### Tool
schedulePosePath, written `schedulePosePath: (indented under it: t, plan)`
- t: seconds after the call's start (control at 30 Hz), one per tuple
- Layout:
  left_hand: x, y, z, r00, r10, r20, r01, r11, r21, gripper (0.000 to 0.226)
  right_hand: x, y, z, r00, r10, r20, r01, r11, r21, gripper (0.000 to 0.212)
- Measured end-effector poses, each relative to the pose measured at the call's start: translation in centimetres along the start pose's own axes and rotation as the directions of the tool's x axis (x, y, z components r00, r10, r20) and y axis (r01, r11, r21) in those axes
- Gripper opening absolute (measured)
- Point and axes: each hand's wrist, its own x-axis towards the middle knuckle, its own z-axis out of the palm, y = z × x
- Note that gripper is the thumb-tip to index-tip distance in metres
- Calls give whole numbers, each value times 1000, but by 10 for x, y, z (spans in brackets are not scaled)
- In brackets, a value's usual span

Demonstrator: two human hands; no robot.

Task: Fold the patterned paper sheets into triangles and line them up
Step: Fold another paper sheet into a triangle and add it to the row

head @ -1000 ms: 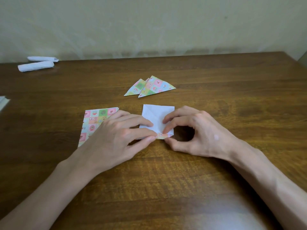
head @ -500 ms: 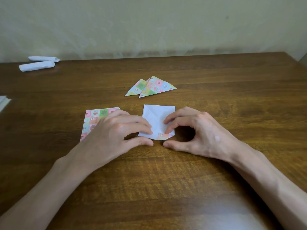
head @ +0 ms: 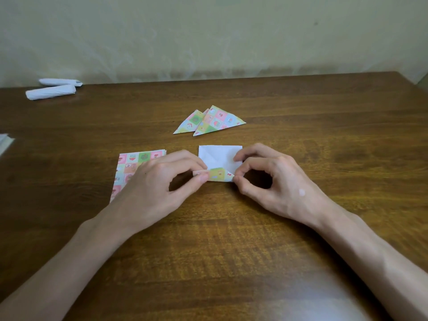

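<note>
Finished triangles [head: 209, 121] lie overlapped on the counter [head: 231, 251], just beyond the sheet [head: 218, 156], which is white side up. Both grips are narrow: the left hand [head: 159, 184] and right hand [head: 275, 181] pinch its upturned near edge. The stack [head: 136, 162] left of the sheet is not yet folded, so much seems left.

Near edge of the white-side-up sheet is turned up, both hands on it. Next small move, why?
Probably carry that edge over toward the far side: the left hand and right hand pinch its near corners, only a narrow patterned strip shows, and most of the sheet lies flat.
</note>
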Motion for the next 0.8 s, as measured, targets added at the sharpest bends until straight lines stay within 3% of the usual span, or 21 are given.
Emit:
schedulePosePath:
  t: [0.17, 0.27, 0.37, 0.53, 0.8]
  plan:
    - [3, 5, 9, 992, -96, -87, 93, 995, -42, 11, -1, -2, 7, 999, 30, -40, -32, 999, -39, 21]
    - [6, 8, 12, 978, -161, -131, 150, 984, -93, 26, 0, -2, 8, 997, 36, -66, -42, 996, -83, 27]
    - [11, 9, 14, 975, -166, -150, 154, 984, -93, 30, -1, 0, 9, 994, 72, -79, -79, 992, -97, 31]
    - [11, 9, 17, 982, -126, -138, 123, 992, -33, 11, 0, 0, 13, 989, 128, -70, -133, 989, -70, 27]
    - [8, 9, 18, 984, -115, -133, 118, 993, 14, 21, 2, 1, 13, 994, 109, -10, -109, 988, -110, 29]
